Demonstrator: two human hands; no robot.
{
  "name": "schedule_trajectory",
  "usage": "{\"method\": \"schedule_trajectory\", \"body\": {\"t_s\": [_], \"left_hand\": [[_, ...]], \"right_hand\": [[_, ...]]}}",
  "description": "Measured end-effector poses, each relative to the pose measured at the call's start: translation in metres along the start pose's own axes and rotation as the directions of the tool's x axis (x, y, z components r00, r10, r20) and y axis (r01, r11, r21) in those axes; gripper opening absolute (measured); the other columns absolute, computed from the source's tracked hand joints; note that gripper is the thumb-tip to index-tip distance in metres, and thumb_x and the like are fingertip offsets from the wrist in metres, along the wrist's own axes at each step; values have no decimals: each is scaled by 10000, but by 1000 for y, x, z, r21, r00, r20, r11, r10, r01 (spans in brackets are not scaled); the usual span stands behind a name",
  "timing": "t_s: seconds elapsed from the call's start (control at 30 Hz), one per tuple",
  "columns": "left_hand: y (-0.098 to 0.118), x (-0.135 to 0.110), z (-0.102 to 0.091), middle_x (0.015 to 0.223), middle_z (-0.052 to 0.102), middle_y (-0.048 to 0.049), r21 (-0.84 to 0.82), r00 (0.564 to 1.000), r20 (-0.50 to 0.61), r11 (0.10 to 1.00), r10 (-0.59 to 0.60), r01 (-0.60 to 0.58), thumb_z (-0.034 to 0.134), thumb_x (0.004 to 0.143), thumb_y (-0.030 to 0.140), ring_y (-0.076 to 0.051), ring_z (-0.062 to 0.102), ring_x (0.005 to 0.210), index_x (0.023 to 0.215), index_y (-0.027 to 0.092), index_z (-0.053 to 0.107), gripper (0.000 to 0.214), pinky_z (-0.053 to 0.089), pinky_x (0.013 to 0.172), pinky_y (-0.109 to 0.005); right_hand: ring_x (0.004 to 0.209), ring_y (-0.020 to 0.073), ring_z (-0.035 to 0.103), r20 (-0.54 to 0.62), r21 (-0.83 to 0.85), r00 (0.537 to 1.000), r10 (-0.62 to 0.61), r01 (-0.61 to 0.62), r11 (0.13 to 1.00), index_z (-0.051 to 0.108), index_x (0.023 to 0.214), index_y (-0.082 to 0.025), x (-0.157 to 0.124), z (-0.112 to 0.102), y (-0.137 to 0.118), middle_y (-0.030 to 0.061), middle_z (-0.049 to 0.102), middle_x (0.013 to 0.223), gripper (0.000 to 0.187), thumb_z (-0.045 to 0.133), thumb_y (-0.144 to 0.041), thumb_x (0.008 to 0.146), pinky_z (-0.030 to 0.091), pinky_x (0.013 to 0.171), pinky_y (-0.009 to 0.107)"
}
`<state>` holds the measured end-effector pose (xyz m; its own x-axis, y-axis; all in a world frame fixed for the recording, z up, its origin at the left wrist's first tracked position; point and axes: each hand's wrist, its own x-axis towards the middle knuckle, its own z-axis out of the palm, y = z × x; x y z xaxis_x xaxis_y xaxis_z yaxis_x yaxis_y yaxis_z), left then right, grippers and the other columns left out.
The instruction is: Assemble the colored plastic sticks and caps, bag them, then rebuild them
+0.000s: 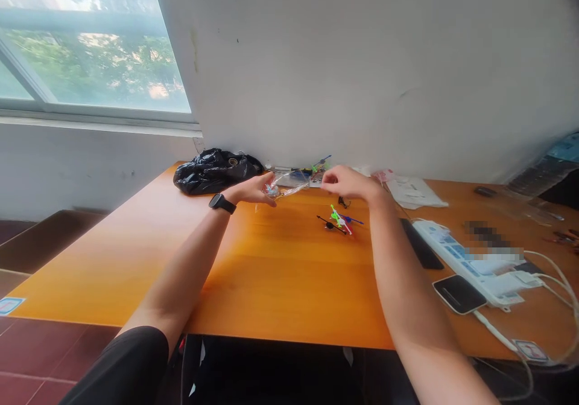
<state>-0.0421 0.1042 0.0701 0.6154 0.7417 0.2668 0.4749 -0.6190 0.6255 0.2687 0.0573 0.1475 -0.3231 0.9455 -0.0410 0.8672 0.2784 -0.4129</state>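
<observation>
My left hand [253, 190] is closed around a clear plastic bag [289, 189] with small red and pale blue bits at its near end. The bag stretches to the right above the table. At its far end, my right hand [346, 183] has its fingers curled into a pinch; whether they grip the bag's edge or something small is hard to see. Below the right hand lies a small pile of thin plastic pieces with pointed ends: a black one [332, 226], a green and white pair [338, 216] and a blue one [355, 220].
A black plastic bag [210, 172] sits at the table's back left. More coloured pieces [321, 163] lie by the wall. To the right are a white packet [416, 192], a power strip [465, 260] with cables and a dark phone-like device [459, 294]. The wooden table [271, 296] meets the wall behind.
</observation>
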Motion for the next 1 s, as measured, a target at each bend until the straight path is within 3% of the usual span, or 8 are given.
{"method": "schedule_trajectory", "body": {"t_s": [0.07, 0.13, 0.23, 0.33, 0.63, 0.8, 0.9, 1.0], "left_hand": [[0, -3, -6, 964, 636, -23, 37, 997, 30, 997, -69, 68, 859, 654, 449, -233, 593, 875, 1083, 215, 591, 558, 485, 752, -339], [2, -5, -10, 943, 614, -20, 77, 992, 31, 990, -121, 118, 856, 665, 474, -224, 585, 852, 1036, 209, 572, 537, 474, 721, -323], [3, -5, -11, 915, 597, -15, 106, 990, 31, 985, -137, 133, 849, 676, 501, -213, 585, 827, 1006, 209, 546, 535, 465, 692, -306], [2, -5, -10, 920, 602, -15, 122, 993, 26, 986, -119, 115, 839, 679, 515, -219, 594, 830, 1014, 215, 543, 538, 466, 686, -305], [-1, -4, -11, 884, 620, -15, 110, 999, 11, 993, -33, 32, 838, 696, 508, -209, 607, 774, 1000, 222, 549, 508, 468, 623, -294], [-3, -4, -12, 851, 594, -9, 100, 1000, -9, 995, -12, 13, 852, 677, 489, -204, 593, 739, 930, 227, 519, 493, 472, 606, -305], [-1, -5, -12, 887, 590, -18, 99, 1000, -10, 995, -27, 28, 850, 680, 467, -220, 596, 780, 925, 228, 482, 503, 480, 629, -317], [0, -5, -11, 912, 585, -24, 64, 999, -20, 998, -28, 29, 849, 678, 435, -242, 609, 841, 941, 229, 465, 509, 506, 677, -333]], "right_hand": [[744, 221, 698, 227, -173, 956, 186, -148, 974, 739, 810, -162, 9, 8, 8, 84, 769, 823, 191, 820, -334, 789, 476, 664, 298], [785, 252, 728, 383, -305, 863, 329, -218, 927, 749, 777, -151, 15, 16, 14, 110, 785, 846, 223, 881, -321, 717, 499, 671, 314], [803, 270, 741, 470, -383, 774, 425, -255, 888, 753, 736, -141, 20, 27, 19, 125, 794, 861, 292, 933, -340, 622, 517, 674, 331], [738, 267, 729, 505, -378, 735, 453, -284, 881, 751, 698, -143, 23, 35, 19, 125, 785, 797, 327, 956, -342, 540, 518, 643, 339], [576, 207, 643, 457, -269, 824, 334, -230, 935, 696, 630, -170, 30, 51, 27, 88, 740, 688, 226, 875, -307, 611, 474, 564, 329], [578, 173, 585, 384, -187, 902, 199, -135, 973, 698, 687, -181, 29, 39, 31, 73, 731, 718, 169, 792, -319, 717, 399, 545, 305], [601, 162, 554, 257, -5, 965, 52, -52, 999, 720, 796, -180, 20, 19, 30, 51, 713, 730, 264, 749, -441, 779, 366, 551, 292], [666, 158, 548, -2, 169, 994, -106, 104, 980, 714, 845, -178, 6, 0, 24, 21, 665, 730, 378, 677, -554, 842, 372, 614, 282]]}}
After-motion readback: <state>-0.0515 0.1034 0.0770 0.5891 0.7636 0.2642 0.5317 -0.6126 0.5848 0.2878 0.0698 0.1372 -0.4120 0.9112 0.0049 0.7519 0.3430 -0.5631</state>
